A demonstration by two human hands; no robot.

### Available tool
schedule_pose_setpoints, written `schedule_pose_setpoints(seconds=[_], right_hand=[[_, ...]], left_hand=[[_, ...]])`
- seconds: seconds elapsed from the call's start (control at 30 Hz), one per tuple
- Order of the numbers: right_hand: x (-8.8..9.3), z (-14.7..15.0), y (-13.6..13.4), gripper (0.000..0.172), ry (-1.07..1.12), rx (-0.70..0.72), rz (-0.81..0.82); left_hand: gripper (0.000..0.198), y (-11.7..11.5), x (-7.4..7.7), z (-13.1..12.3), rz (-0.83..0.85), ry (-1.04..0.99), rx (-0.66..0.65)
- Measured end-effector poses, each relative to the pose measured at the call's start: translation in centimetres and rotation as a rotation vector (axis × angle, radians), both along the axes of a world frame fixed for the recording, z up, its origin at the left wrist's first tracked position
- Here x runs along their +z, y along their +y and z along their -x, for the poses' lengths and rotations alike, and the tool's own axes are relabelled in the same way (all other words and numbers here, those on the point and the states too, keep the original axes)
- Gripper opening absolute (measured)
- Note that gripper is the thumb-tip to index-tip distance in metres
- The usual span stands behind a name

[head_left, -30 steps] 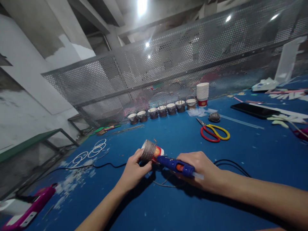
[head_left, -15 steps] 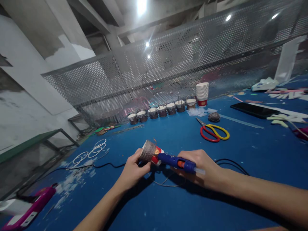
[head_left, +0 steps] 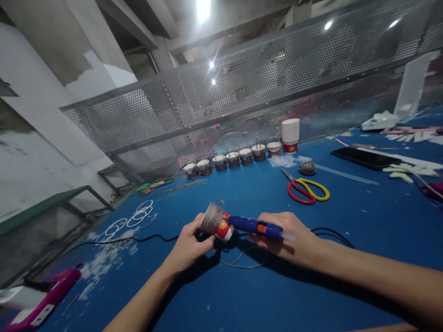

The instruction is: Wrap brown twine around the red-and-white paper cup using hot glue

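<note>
My left hand [head_left: 194,242] grips a red paper cup [head_left: 224,229], tilted on its side, by the end that is wrapped in grey cord [head_left: 212,218]. A blue hot glue gun [head_left: 254,226] is in my right hand [head_left: 289,237], with a clear glue stick [head_left: 288,236] poking out of its back. Its nozzle meets the cup at the edge of the wrapped cord, though I cannot tell whether it touches. Below the cup a loose length of cord [head_left: 242,266] curls over the blue table [head_left: 214,304].
Several wrapped cups [head_left: 233,160] line the back by a perforated metal screen, beside a stack of paper cups [head_left: 290,133]. Scissors [head_left: 308,190], a ball of cord [head_left: 307,168] and a phone [head_left: 363,157] lie right. White rings [head_left: 140,213], a black cable [head_left: 155,236] and a magenta power strip [head_left: 51,297] are left.
The cup has turned slightly in my left hand, showing more of its red side and base. The glue gun's nozzle has risen a little and stays at the cord's edge.
</note>
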State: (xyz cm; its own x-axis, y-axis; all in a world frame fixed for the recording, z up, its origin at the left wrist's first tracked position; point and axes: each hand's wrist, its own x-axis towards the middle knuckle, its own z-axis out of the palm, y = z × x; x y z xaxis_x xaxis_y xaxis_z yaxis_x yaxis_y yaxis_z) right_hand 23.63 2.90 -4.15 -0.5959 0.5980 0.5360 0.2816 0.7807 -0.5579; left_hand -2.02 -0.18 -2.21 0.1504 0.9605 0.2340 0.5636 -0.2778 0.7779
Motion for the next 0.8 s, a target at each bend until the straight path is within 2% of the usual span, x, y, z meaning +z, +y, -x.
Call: schedule_pose_setpoints(seconds=[0.13, 0.23, 0.37, 0.57, 0.8], right_hand=[[0.0, 0.1, 0.0, 0.031, 0.004, -0.041, 0.037], [-0.1, 0.1, -0.4, 0.028, -0.005, -0.008, 0.049], [-0.1, 0.1, -0.9, 0.027, -0.018, 0.051, -0.016], [-0.3, 0.3, -1.0, 0.026, -0.057, 0.043, -0.080], [0.1, 0.1, -0.5, 0.029, 0.013, 0.006, 0.001]], left_hand=[[0.026, -0.1, 0.2, 0.1, 0.002, 0.010, -0.008], [0.025, -0.1, 0.3, -0.1, 0.006, -0.002, -0.005], [0.023, -0.1, 0.3, -0.5, -0.009, -0.001, 0.010], [0.023, 0.0, 0.1, -0.7, -0.038, 0.002, 0.034], [0.027, -0.2, 0.3, -0.3, -0.002, -0.021, 0.011]])
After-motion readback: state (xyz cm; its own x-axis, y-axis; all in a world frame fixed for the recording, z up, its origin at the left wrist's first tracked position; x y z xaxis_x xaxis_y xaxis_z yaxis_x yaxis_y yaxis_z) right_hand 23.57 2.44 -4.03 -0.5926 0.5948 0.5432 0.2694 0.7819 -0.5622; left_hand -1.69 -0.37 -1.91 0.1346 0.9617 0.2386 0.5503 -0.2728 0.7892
